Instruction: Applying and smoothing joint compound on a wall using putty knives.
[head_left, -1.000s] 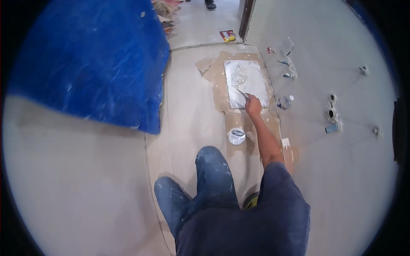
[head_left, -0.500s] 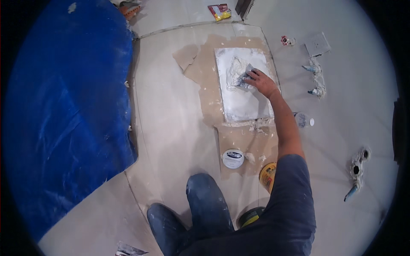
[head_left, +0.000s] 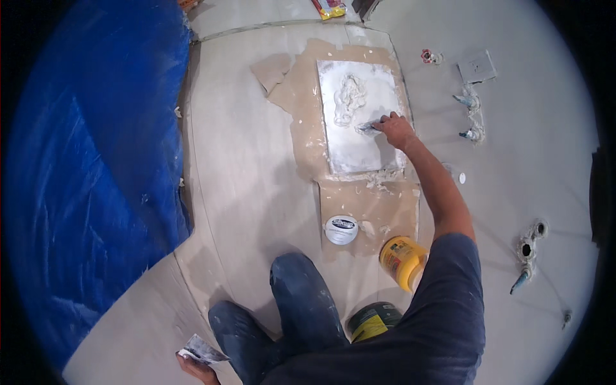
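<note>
Right fingers [head_left: 385, 120] hold a scraper [head_left: 368, 128] at the white board [head_left: 356, 156].

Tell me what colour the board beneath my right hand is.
The board is mostly white, greyish in places; it shows best in the head view.

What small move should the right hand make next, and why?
Probably slide the flat grey scraper in the right hand toward the lumpy white paste mound: its blade appears close to the rectangular white board, beside the mound's lower end, and most visible paste lies in that mound.

R arm [head_left: 439, 186] out fwd, R hand [head_left: 395, 131] gripping, L hand [head_left: 197, 369] low, gripping
</note>
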`<state>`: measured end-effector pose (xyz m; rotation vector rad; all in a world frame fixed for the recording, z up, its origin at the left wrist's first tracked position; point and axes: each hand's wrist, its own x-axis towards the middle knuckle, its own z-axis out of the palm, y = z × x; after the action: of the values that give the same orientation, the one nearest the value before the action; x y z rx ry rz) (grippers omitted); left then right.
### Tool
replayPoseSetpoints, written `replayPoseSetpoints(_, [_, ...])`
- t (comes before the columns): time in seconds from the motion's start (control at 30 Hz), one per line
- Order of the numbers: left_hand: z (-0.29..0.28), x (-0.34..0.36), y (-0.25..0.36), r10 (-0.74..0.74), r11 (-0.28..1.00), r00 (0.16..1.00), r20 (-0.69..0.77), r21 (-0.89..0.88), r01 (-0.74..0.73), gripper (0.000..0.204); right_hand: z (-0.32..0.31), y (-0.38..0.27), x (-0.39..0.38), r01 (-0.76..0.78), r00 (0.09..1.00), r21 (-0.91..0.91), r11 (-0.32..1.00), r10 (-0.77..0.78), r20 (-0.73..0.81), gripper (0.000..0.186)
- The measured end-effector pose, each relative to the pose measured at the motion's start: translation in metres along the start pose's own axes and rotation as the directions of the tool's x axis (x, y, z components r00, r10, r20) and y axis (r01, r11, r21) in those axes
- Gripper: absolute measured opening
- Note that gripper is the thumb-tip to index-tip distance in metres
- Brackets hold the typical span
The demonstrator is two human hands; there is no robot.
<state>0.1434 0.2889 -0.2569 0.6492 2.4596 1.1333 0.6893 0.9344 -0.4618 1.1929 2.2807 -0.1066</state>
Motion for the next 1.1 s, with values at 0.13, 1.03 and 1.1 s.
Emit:
replayPoseSetpoints(0.13, [0.002,-0.018,-0.009,-0.028,0.999,0.999,0.023,0.036,0.027,0.053,0.023,0.002,-0.009,-0.199,0.941,0.383,0.902,0.286,-0.184,0.046])
replayPoseSetpoints(1.03, [0.04,-0.041,0.003,-0.131,0.99,0.984,0.123,0.075,0.122,0.045,0.048,-0.068,0.061,0.11,0.63,0.675,-0.729,0.577,0.521,0.029])
replayPoseSetpoints(1.1, [0.04,-0.04,0.001,-0.127,0.988,0.984,0.123,0.101,0.115,0.047,0.047,-0.063,0.063,0.225,0.677,0.7,-0.677,0.625,0.387,0.031])
